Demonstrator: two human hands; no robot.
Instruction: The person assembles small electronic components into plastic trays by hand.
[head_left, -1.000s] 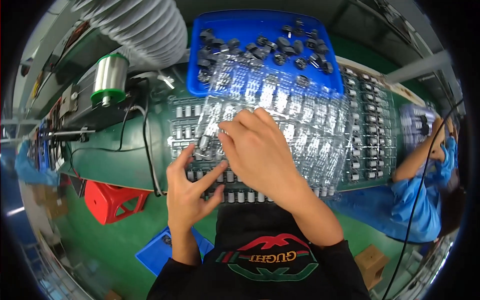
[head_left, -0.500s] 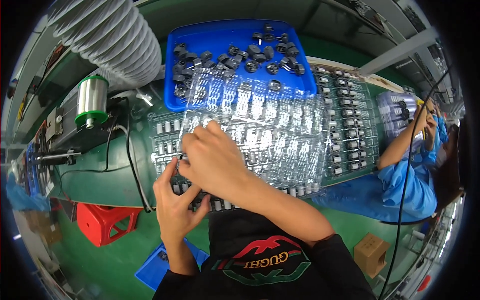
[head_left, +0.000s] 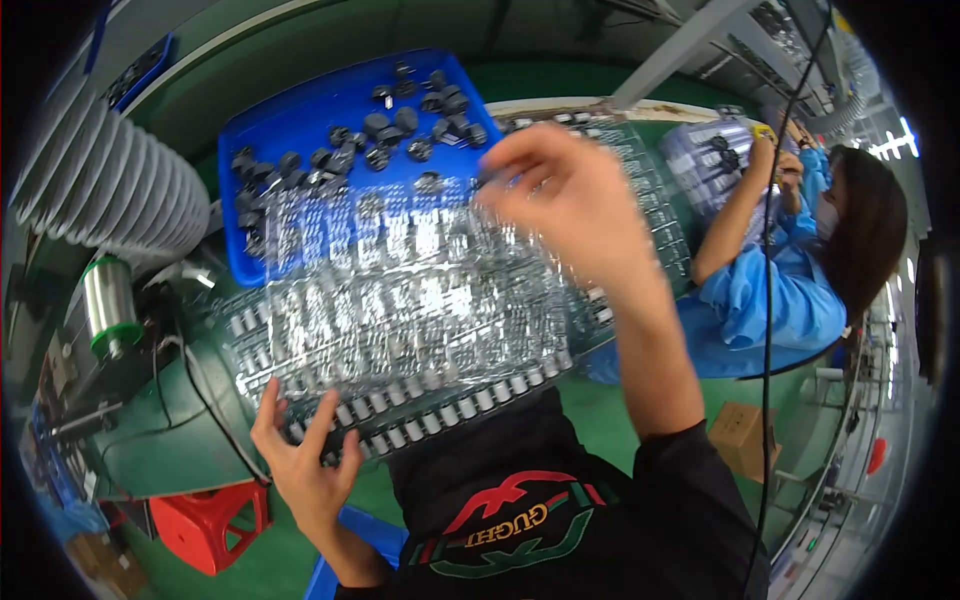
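Note:
Clear plastic blister trays (head_left: 420, 290) lie on the bench before me, overlapping the blue tray's front. Rows of small white cylindrical parts (head_left: 465, 408) show along their near edge. My left hand (head_left: 305, 470) is at the near left corner, fingers spread and fingertips by the plastic. Raised above the right side, my right hand (head_left: 570, 200) is smeared by motion, thumb and forefinger closed around something small and dark that I cannot make out. Behind the plastic, the blue tray (head_left: 232, 190) holds several loose dark round parts with metal pins (head_left: 376, 157).
A white ribbed duct (head_left: 110, 165) and a solder wire spool (head_left: 108, 305) stand at the left. A black cable (head_left: 768, 330) hangs down at the right, near a co-worker in blue (head_left: 770, 310). A red stool (head_left: 205, 530) and a cardboard box (head_left: 740, 438) are on the floor.
My right hand has left the near left part of the plastic trays and swung up to the right. My left hand stays at that corner with its fingers spread. The view has turned.

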